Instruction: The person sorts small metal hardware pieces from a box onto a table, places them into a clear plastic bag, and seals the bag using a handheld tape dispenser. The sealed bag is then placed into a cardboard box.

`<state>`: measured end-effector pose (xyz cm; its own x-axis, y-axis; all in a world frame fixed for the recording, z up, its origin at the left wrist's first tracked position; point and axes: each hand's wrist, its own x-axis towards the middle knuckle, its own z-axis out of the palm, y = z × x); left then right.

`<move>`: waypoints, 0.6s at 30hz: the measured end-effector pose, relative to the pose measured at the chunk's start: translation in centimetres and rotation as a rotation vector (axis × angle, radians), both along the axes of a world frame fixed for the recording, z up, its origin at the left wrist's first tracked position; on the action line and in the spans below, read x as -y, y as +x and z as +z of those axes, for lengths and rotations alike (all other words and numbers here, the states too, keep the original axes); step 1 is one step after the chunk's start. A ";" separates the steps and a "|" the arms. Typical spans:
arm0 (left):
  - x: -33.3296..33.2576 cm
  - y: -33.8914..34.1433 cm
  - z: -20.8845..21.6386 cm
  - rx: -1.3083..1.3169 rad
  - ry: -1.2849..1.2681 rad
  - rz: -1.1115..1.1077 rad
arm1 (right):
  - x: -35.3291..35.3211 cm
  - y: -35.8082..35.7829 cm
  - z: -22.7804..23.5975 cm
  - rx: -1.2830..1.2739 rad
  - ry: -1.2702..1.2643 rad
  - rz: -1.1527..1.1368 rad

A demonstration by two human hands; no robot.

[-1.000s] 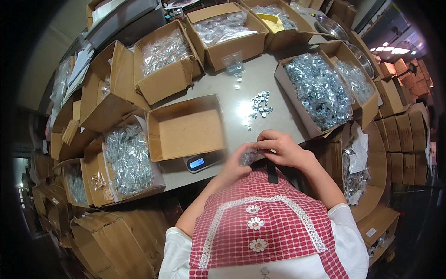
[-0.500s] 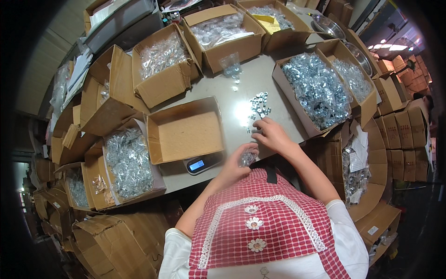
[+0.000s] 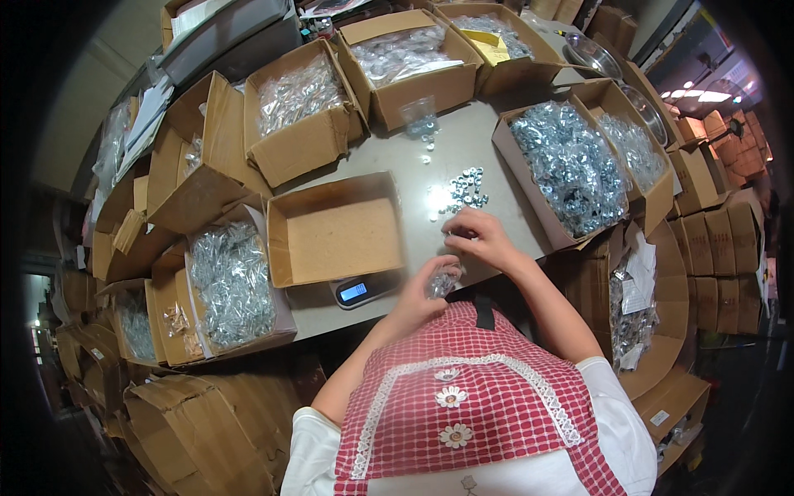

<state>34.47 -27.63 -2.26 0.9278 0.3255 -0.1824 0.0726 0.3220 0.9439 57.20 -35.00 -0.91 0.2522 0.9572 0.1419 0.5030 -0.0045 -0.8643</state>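
At the near edge of the grey table (image 3: 463, 140), a small clear bag of metal nuts (image 3: 441, 283) is gripped by the left hand (image 3: 424, 291), its fingers curled closed around the bag's top. Just beyond it, the right hand (image 3: 480, 237) is laid on the tabletop with fingers bent down over a few loose nuts; whether anything is pinched between them cannot be told. A small heap of loose nuts (image 3: 466, 189) is seen on the table just past the right hand's fingertips, apart from them. An empty open cardboard box (image 3: 337, 231) is set to the left of both hands, resting on a small digital scale (image 3: 361, 290) whose lit display is seen beside the left hand. A large box of silvery nuts (image 3: 569, 169) is placed to the right.
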 end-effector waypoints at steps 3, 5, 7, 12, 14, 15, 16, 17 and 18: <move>0.1 0.2 -0.2 0.005 0.026 0.016 | 2.1 0.3 3.5 0.037 0.087 0.202; 0.0 0.5 0.0 0.007 0.015 -0.022 | 3.4 0.1 5.2 0.071 0.048 0.290; -0.1 0.8 0.3 0.004 0.065 -0.053 | 3.7 -0.5 5.9 0.108 0.028 0.278; -0.4 1.7 0.9 0.055 0.117 -0.075 | 4.6 0.0 5.2 -0.007 0.005 0.231; -0.6 2.2 0.9 0.111 0.148 -0.073 | 5.0 1.1 3.8 -0.028 -0.021 0.094; -0.7 2.4 0.9 0.067 0.079 -0.086 | 4.7 2.1 2.7 0.014 -0.040 -0.028; -0.9 2.5 1.0 0.029 0.016 -0.104 | 4.3 3.3 1.6 0.068 -0.020 -0.136; -1.0 2.8 1.0 -0.013 -0.055 -0.123 | 3.5 4.8 0.4 0.093 -0.138 -0.239; -1.1 3.0 1.1 -0.006 -0.032 -0.112 | 3.0 5.8 -0.8 0.219 -0.164 -0.296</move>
<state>37.50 -26.51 -1.20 0.9569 0.2137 -0.1969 0.1157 0.3413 0.9328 63.01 -38.01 -1.67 0.5015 0.8619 0.0744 0.6313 -0.3058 -0.7127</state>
